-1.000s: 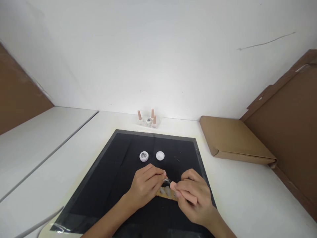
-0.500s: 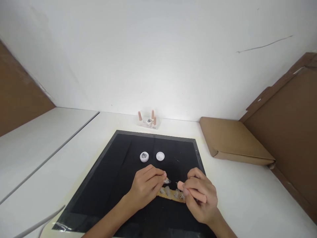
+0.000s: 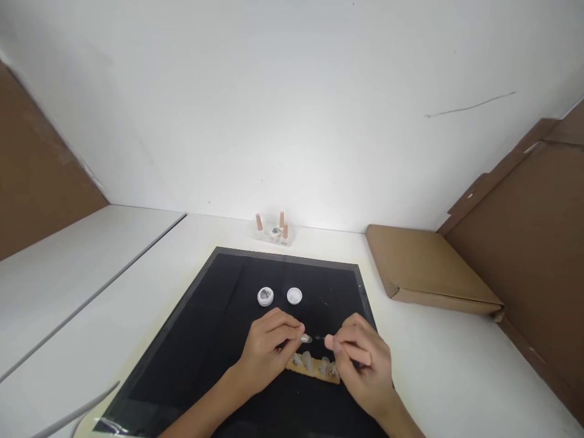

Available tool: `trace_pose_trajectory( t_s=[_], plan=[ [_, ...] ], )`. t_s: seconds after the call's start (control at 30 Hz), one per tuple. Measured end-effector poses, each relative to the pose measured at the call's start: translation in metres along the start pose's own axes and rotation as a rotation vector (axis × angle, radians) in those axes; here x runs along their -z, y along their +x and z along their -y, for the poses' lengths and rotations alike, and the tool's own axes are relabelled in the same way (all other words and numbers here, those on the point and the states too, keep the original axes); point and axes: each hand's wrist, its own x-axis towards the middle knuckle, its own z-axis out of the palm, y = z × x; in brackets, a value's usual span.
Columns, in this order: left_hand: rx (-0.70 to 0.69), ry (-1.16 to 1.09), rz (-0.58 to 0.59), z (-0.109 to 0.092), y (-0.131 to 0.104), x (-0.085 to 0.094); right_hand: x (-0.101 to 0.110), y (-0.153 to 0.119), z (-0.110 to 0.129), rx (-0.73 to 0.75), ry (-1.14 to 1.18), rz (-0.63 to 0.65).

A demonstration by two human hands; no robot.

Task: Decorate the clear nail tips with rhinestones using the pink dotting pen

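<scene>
My left hand (image 3: 271,347) pinches a pale, shiny false nail (image 3: 306,338) between thumb and fingertips. My right hand (image 3: 365,362) grips the peach cap (image 3: 349,348) of a nail polish brush, its thin tip pointing left at the false nail, with a small gap between them. Below and between the hands lies a tan strip (image 3: 314,369) bearing several translucent false nails (image 3: 307,361). Beyond my hands, a small round white pot (image 3: 265,297) with greyish contents stands open beside its white lid (image 3: 294,296).
A black mat (image 3: 214,328) lies on the white table under everything. At the back, a clear holder (image 3: 274,239) carries peach-capped bottles (image 3: 285,230) against the white wall. A flat cardboard box (image 3: 429,261) sits at the right, near a brown cardboard panel (image 3: 538,243).
The view has tilted slightly, so the scene sits a little lower. The brush and the false nail have come slightly closer together; both hands keep their holds.
</scene>
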Motion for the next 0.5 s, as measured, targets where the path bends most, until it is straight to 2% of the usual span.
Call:
trace_pose_trajectory(
  t_s=[0.13, 0.27, 0.5],
  plan=[
    [0.077, -0.072, -0.023, -0.002, 0.001, 0.0, 0.002, -0.001, -0.006, -0.027, -0.075, -0.097],
    [0.236, -0.138, -0.032, -0.004, 0.002, 0.001, 0.0, 0.0, -0.009, 0.015, -0.148, -0.145],
    [0.787, -0.49, -0.06, -0.011, 0.007, 0.01, -0.001, 0.002, -0.009, 0.109, -0.276, -0.155]
  ],
)
